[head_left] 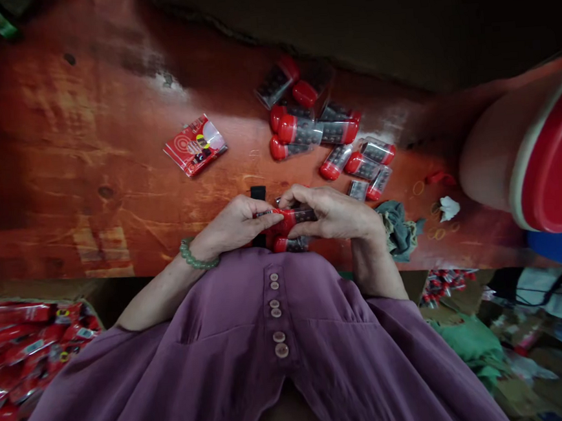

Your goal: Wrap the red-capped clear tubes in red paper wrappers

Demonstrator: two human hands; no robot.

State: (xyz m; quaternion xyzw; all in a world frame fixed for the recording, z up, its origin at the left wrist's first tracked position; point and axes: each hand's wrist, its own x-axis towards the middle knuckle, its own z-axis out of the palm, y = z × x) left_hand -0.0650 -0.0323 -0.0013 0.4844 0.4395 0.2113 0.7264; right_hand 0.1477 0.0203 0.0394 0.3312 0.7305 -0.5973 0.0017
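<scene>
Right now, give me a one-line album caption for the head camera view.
Both hands, left hand and right hand, grip a red-capped clear plastic tube above a worn red wooden table.

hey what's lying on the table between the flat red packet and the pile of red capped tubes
Nothing, as far as the head view shows: the stretch of table between the red packet and the pile of tubes is bare, scuffed red-brown wood.
</scene>
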